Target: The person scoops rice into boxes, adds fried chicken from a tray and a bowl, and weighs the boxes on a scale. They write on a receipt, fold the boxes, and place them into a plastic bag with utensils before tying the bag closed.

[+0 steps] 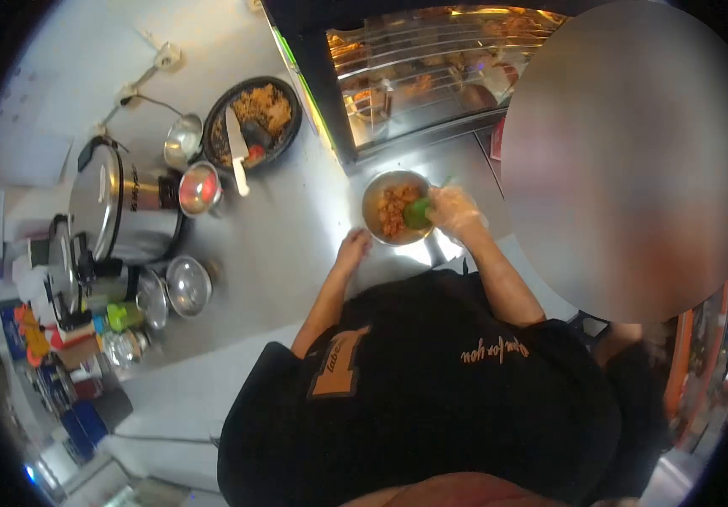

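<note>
A steel counter (288, 253) is running across the middle, and the wearer's black shirt (457, 414) is filling the space below it. A case (340, 110) with lit racks is standing at the far side, and a blurred patch is covering much of the right, with another person's dark sleeve (641, 376) showing beneath it. A steel cooker (140, 230) is standing at the left. A black dish (286, 139) is sitting left of the case, holding crumbly tan food. The bowl (371, 207) is resting on the counter just in front of the case, between the two hands, and is holding reddish-brown chunks (393, 211). The knife (239, 152) is lying across the black dish, its white handle reaching past the rim. A small bowl (190, 188) with something red inside is sitting beside the cooker. The right hand (457, 211), in a clear glove, is closing its fingers round a green thing (417, 214) over the chunks; blur is hiding what it is. The left hand (353, 250) is resting near the bowl's near left side; whether its fingers are touching the rim or pressing together, I cannot tell.
</note>
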`<state>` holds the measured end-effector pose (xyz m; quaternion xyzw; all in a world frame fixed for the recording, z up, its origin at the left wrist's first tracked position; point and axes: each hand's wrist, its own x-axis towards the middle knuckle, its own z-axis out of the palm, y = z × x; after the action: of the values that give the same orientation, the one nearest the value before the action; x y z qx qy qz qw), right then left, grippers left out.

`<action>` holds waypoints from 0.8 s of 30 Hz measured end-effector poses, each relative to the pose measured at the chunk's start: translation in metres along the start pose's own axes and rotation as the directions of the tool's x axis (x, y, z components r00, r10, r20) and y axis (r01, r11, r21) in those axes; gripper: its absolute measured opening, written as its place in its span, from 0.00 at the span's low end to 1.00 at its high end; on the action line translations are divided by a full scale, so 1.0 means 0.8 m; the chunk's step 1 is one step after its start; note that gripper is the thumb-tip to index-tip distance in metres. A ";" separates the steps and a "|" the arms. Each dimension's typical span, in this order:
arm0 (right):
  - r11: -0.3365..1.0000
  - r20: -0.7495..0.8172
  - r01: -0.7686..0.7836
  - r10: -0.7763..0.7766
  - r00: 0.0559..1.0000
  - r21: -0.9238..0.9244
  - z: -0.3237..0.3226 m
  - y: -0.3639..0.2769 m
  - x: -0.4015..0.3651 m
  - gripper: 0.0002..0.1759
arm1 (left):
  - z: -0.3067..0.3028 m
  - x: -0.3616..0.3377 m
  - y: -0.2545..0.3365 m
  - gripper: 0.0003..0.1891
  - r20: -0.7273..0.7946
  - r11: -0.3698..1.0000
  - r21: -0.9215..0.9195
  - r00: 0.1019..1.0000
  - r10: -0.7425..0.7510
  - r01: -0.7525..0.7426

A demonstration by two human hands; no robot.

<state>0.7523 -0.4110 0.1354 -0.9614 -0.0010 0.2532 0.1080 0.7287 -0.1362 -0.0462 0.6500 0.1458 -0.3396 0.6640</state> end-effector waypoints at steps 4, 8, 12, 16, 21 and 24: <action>0.939 -0.271 0.070 -0.168 0.948 -0.336 0.054 0.046 0.054 0.22 | 0.049 0.004 -0.006 0.17 -0.150 0.976 -0.218 0.989 -0.013 -0.020; 0.869 -0.052 0.199 -0.249 0.967 -0.452 0.011 0.034 0.070 0.19 | 0.081 -0.016 0.008 0.13 -0.209 0.946 -0.287 0.974 0.089 -0.148; 0.781 -0.139 0.330 -0.464 0.875 -0.530 0.019 0.040 0.095 0.13 | 0.081 -0.020 0.011 0.27 -0.310 0.972 0.012 0.923 0.226 -0.234; 0.724 0.059 0.437 -0.484 0.873 -0.534 0.009 0.050 0.107 0.12 | 0.092 -0.037 0.121 0.56 -0.478 0.636 0.744 0.503 0.720 -0.205; 0.861 0.065 0.359 -0.361 0.930 -0.360 0.025 0.052 0.072 0.14 | 0.124 -0.031 0.337 0.64 -0.398 0.333 0.824 -0.051 0.916 -0.459; 0.889 0.059 0.335 -0.334 0.941 -0.313 0.016 0.039 0.043 0.14 | 0.119 -0.015 0.359 0.64 -0.322 0.273 0.911 -0.118 0.939 -0.310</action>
<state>0.7742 -0.4372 0.1012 -0.9510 -0.2075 0.2290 -0.0066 0.8803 -0.2461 0.1915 0.8402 -0.0019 0.4495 0.3033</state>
